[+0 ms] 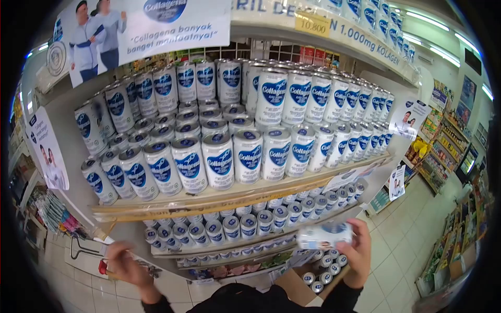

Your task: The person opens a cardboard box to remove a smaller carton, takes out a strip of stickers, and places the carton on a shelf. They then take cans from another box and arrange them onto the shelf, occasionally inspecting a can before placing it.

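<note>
A white and blue drink can (pixel 323 236) lies sideways in my right hand (pixel 359 253), which is shut around one end of it. The can is slightly blurred and hangs in front of the lower shelf. On the other side, my left hand (pixel 126 265) is raised with its fingers apart and nothing in it, also a little smeared by motion. Rows of upright Collagena cans (pixel 218 161) fill the shelf ahead, stacked two high at the right and at the back. Below my right hand, an open cardboard box (pixel 293 287) holds several more cans (pixel 326 277).
A yellowed strip runs along the shelf's front edge (pixel 235 201). Lower shelves carry more cans (pixel 232 227). Signs (pixel 47 148) stick out at both sides. A metal hook rack (pixel 83 249) stands at lower left. Tiled floor (pixel 389 255) and stocked store shelves (pixel 451 141) lie to the right.
</note>
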Motion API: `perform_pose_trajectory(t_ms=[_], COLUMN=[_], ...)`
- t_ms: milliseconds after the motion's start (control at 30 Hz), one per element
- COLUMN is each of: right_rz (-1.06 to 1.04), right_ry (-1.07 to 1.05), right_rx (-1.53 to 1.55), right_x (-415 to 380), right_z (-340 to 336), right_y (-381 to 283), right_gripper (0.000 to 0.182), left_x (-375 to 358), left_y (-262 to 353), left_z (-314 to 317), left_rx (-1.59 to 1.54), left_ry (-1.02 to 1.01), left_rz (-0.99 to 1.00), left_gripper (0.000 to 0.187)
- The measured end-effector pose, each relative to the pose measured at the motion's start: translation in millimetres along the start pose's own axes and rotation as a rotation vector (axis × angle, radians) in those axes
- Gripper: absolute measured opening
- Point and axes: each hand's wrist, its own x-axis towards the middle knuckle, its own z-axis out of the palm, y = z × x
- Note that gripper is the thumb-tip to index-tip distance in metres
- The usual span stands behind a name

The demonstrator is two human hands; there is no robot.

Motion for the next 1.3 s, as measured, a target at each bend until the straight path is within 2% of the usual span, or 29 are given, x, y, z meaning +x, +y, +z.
perform_pose_trajectory(t_ms=[100,233,267,300,400,533,600,633,667,733,833,900,967,1033,1100,1133,1167,1200,1233,1300], right_rz=[-0.062,0.019,0.030,0.033,-0.081,-0.025,0.007,0.040,0.148,0.130,0.085,-0.601,-0.873,-1.092,-1.346,-1.435,-1.522,-1.525,-1.502,-1.478], right_ry=[-0.378,-0.561,-0.618,-0.634,-0.760,-0.717,-0.669,-0.612,-0.576,-0.553,-0.526,-0.483,-0.290,-0.132,-0.147,-0.226,-0.306,-0.298,-0.364,-0.416], right_rx=[0.171,0.296,0.350,0.351,0.333,0.330,0.343,0.355,0.399,0.350,0.249,-0.354,-0.274,-0.330,-0.472,-0.538,-0.604,-0.605,-0.726,-0.848], right_x=[21.0,31.8,33.9,35.9,43.5,40.1,37.2,36.2,32.2,25.1,30.8,43.4,62.4,95.3,135.0,154.1,170.7,182.6,192.7,209.4], right_z=[42.2,89.5,97.2,102.9,119.0,137.1,145.2,149.4,156.7,170.2,179.4,175.2,178.9,190.5,208.4,218.7,228.3,236.6,245.2,261.8], right_y=[-2.3,-6.5,-5.4,-3.4,6.6,4.5,7.6,8.5,3.1,-5.3,-21.8,-40.9,-60.1,-85.2,-106.9,-114.9,-119.7,-119.9,-118.2,-115.9], right_gripper=[0.059,0.056,0.055,0.055,0.053,0.053,0.053,0.054,0.052,0.052,0.054,0.060,0.063,0.058,0.055,0.057,0.058,0.058,0.059,0.059], left_x=[-14.8,-15.0,-16.2,-17.8,-21.4,-13.6,-15.6,-17.4,-19.6,-17.3,-1.4,10.0,22.9,24.9,31.4,33.9,36.1,37.2,34.0,20.2], left_y=[29.2,50.7,49.0,50.3,49.6,52.5,52.6,50.8,48.4,40.6,37.5,38.2,29.6,3.3,-22.9,-35.0,-47.5,-59.3,-72.4,-99.6], left_z=[59.2,82.1,85.6,88.4,87.3,80.3,77.5,76.0,74.8,72.9,66.5,56.9,30.1,11.5,-14.1,-23.7,-31.6,-37.9,-43.2,-45.4], left_rx=[-0.523,-1.008,-1.129,-1.122,-1.230,-1.175,-1.190,-1.193,-1.053,-0.784,-0.655,-0.594,-0.306,-0.329,-0.091,-0.097,0.061,0.221,0.217,0.282], left_ry=[-0.315,-0.753,-0.846,-0.831,-0.960,-0.874,-0.668,-0.661,-0.652,-0.657,-0.704,-0.621,-0.298,0.098,0.389,0.389,0.440,0.487,0.486,0.289], left_rz=[-0.332,-0.807,-0.883,-0.885,-0.949,-1.047,-0.909,-0.897,-0.692,-0.346,-0.216,-0.133,0.051,0.135,0.102,0.108,-0.026,-0.160,-0.154,-0.367], left_gripper=[0.027,0.051,0.054,0.054,0.057,0.052,0.052,0.052,0.054,0.062,0.066,0.065,0.059,0.052,0.047,0.047,0.047,0.048,0.048,0.051])
